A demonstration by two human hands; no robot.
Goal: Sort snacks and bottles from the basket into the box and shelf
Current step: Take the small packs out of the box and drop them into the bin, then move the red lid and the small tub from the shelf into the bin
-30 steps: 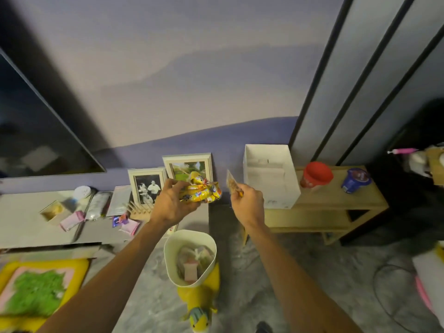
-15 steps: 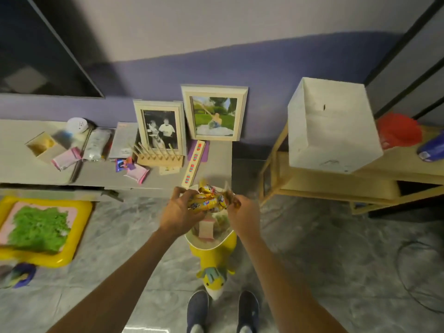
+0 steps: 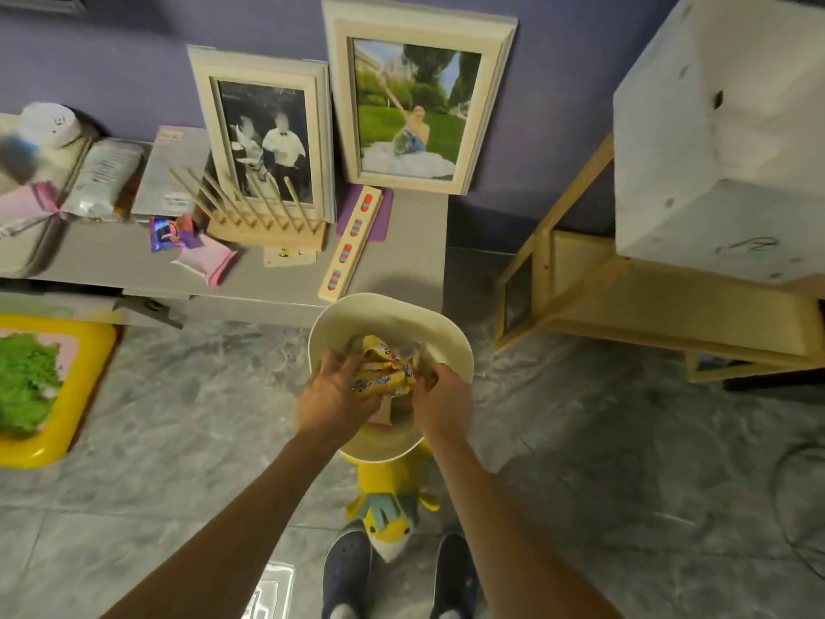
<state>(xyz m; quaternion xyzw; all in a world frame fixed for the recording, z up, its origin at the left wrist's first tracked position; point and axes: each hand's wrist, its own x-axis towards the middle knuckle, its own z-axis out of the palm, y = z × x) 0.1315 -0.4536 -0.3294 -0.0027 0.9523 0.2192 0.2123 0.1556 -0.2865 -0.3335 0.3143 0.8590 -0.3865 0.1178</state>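
A white basket (image 3: 393, 314) with a yellow duck-shaped base stands on the floor in front of my feet. Both hands are down inside its mouth. My left hand (image 3: 332, 395) grips a bunch of yellow snack packets (image 3: 384, 377). My right hand (image 3: 439, 395) is closed against the right end of the same packets; a small packet it carries is mostly hidden. More wrapped items lie deeper in the basket, largely covered by my hands. The white box (image 3: 718, 140) stands on the wooden shelf (image 3: 625, 301) at the right.
A low grey table (image 3: 277, 279) behind the basket carries two framed photos (image 3: 415, 100), a wooden peg rack (image 3: 263, 216), small pink and purple packets (image 3: 201, 256) and a striped wooden strip. A yellow tray (image 3: 49, 386) with green filling lies on the floor at left. A cable runs at far right.
My view has tilted down and closer. Both hands came down from chest height, met over the basket, and now sit inside it with the yellow packets.
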